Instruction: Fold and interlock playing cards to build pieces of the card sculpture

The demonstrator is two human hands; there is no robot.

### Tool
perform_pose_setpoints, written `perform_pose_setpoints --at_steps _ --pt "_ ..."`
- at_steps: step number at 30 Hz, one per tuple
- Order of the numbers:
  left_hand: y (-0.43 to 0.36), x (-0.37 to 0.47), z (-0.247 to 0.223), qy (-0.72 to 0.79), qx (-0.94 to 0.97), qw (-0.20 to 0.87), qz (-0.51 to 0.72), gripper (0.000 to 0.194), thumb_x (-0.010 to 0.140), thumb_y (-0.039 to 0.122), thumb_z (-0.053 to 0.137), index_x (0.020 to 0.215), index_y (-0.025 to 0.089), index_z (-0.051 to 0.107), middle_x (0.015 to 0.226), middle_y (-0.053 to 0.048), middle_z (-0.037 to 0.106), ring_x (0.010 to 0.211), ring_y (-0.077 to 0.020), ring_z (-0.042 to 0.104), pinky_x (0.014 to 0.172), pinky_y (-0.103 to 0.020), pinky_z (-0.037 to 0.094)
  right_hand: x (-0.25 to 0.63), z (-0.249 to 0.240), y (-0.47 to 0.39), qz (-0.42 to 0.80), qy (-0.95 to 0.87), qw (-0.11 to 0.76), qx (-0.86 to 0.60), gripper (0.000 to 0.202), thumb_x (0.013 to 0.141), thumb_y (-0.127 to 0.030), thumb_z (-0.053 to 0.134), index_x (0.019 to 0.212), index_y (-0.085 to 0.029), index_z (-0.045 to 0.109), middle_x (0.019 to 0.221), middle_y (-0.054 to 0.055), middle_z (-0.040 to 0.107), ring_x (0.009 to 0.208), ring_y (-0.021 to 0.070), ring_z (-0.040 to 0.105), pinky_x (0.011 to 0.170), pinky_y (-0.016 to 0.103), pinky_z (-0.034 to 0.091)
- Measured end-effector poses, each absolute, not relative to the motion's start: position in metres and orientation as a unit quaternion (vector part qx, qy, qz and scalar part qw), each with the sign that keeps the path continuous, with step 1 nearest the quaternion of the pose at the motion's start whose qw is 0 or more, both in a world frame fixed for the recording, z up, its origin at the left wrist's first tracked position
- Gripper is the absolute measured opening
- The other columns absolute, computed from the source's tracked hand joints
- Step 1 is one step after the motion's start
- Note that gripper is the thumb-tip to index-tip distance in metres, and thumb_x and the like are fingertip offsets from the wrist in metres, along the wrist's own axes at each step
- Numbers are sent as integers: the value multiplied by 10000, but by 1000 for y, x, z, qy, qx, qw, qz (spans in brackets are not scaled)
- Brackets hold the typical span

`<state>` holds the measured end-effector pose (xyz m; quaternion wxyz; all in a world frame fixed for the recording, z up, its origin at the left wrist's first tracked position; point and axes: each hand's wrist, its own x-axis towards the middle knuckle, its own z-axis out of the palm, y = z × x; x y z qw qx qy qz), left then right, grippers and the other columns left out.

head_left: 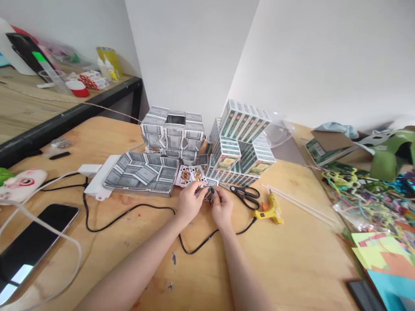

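Observation:
My left hand [189, 202] and my right hand [222, 208] meet over the middle of the table, fingertips pinched close together. Between them is a small dark piece [211, 189], too small to name, nearest my right fingertips. What my left fingers pinch is partly hidden, and a bit of patterned card shows just below. Face-up playing cards [191, 174] lie just beyond my left hand. Past them stand a tray-like piece [145, 173] and a taller hollow structure [171, 131], both covered in grey-backed playing cards. Black-handled scissors [245, 195] rest right of my right hand.
A yellow glue gun [270, 209] lies at right, its black cable [129, 210] crossing before the cards. Stacked card boxes [240, 142] stand behind. Clear glue sticks [301, 205], a phone [35, 237], a white power strip [103, 177] and colourful craft scraps [372, 194] surround the work.

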<state>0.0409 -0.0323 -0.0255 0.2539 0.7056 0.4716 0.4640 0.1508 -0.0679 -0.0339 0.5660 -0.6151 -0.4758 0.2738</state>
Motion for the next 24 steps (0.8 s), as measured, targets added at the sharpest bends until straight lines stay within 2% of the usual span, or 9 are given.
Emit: perform_pose_setpoints --at_steps 6,9,13,18,21,24 --pt "-35 43 -24 408 735 235 487 187 815 207 482 919 183 635 908 -55 689 825 -151 639 760 -252 492 160 -30 -66 261 -460 585 -614 215 773 -325 493 811 -153 617 727 43 620 649 158 546 615 278 442" --pt "-37 44 -24 396 751 235 474 229 819 195 463 974 183 632 932 -63 687 818 -157 644 751 -259 499 163 -29 -64 280 -425 602 -615 213 746 -341 533 757 -145 616 684 32 608 618 148 529 586 266 432" --pt "-39 45 -24 407 760 256 437 258 816 185 445 998 183 628 816 -55 697 670 -143 638 633 -237 499 165 -32 -64 306 -369 620 -621 214 722 -349 565 690 -141 601 555 -17 518 510 109 441 484 227 371" --pt "-35 44 -26 417 693 370 456 242 806 222 469 1001 173 605 873 -60 680 704 -141 629 620 -233 508 164 -35 -62 365 -319 651 -584 256 711 -402 585 671 -151 550 507 -50 443 436 77 372 418 203 317" --pt "-32 43 -28 416 611 479 473 286 760 270 542 1028 172 553 913 -64 658 746 -163 634 565 -243 522 160 -34 -61 418 -317 658 -540 265 729 -423 579 703 -165 526 522 -36 490 456 94 447 464 224 387" --pt "-29 44 -28 428 521 527 517 304 707 271 598 981 174 508 893 -48 639 741 -165 635 555 -251 518 157 -32 -61 471 -329 643 -505 260 749 -434 564 764 -179 513 581 -6 565 496 122 521 515 264 441"
